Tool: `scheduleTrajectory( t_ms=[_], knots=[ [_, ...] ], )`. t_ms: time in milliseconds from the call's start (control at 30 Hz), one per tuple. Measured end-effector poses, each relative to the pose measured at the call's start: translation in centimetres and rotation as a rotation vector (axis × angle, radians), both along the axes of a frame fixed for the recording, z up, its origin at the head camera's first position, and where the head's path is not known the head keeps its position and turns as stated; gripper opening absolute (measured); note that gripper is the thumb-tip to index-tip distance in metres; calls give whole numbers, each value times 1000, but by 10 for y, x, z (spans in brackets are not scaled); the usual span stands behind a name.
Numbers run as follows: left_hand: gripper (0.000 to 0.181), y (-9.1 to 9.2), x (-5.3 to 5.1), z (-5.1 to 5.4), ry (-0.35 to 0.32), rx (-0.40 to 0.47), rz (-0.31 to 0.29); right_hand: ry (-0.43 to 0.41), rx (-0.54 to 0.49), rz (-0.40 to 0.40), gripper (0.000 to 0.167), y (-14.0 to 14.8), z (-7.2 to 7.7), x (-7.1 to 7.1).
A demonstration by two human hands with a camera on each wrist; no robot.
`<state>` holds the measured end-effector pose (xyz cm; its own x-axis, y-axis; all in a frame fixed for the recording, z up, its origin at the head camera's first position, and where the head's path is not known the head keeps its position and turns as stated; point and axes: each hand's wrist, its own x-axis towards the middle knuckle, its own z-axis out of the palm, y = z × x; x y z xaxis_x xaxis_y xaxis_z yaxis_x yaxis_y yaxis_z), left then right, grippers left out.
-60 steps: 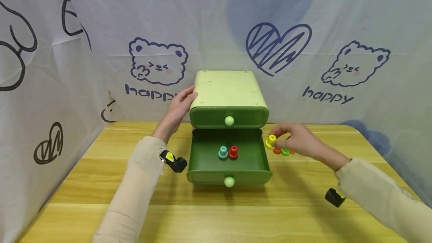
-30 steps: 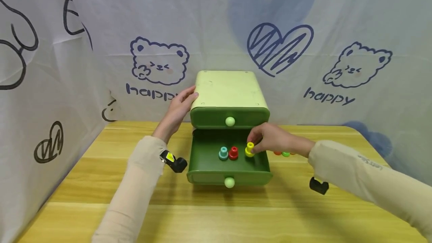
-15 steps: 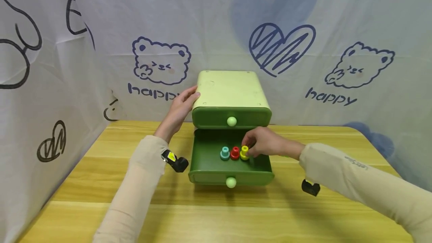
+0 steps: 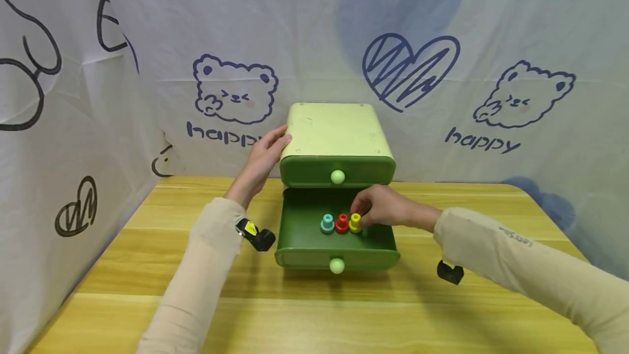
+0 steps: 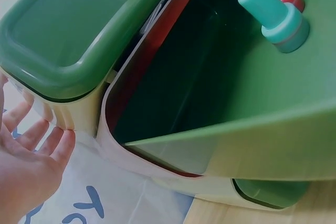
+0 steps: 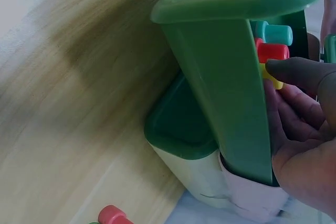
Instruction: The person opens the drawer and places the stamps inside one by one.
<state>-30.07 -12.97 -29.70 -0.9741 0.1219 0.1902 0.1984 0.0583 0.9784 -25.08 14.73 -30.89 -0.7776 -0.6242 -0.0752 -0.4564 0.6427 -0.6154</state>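
My left hand (image 4: 259, 161) rests against the left side of a small drawer cabinet (image 4: 339, 130); its fingers lie along the wall in the left wrist view. The cabinet's middle drawer (image 4: 300, 240) is pulled out, with a round knob on its front. Inside, a teal stepped peg (image 4: 327, 225) and a red stepped peg (image 4: 342, 224) stand upright side by side. Just right of the red one, my right hand (image 4: 388, 205) pinches a yellow stepped peg (image 4: 355, 224) between thumb and fingers. In the right wrist view, the thumb partly covers the yellow peg (image 6: 272, 76).
The upper drawer (image 4: 309, 171) is pushed in, and a lower drawer front (image 6: 181, 124) shows beneath the pulled-out one. On the wooden table (image 4: 245, 316), a red peg (image 6: 112, 215) lies to the cabinet's right. A printed cloth (image 4: 324, 31) hangs behind.
My right hand has carried the yellow peg leftward from above the table into the drawer, up beside the red peg. The left hand has stayed at the cabinet's side.
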Motion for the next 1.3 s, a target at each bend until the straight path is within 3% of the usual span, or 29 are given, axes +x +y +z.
scheduleTrajectory(
  t_ms=[233, 433, 667, 767, 933, 1300],
  knots=[
    [53, 2, 0, 0, 2, 7, -3, -24, -40, -23, 22, 5, 5, 4],
    [53, 3, 0, 0, 9, 9, -1, 22, -91, -44, 21, 12, 12, 14],
    [53, 4, -1, 0, 9, 0, -4, -8, -276, -185, 26, 19, 26, 46],
    [53, 4, -1, 0, 14, 3, 2, -15, -353, -205, 27, 21, 28, 61],
    [53, 3, 1, 0, 7, 2, 2, -29, -424, -202, 25, 19, 20, 83],
    [53, 2, 1, 0, 5, 2, 4, -46, -475, -234, 24, 5, -12, 122]
  ],
)
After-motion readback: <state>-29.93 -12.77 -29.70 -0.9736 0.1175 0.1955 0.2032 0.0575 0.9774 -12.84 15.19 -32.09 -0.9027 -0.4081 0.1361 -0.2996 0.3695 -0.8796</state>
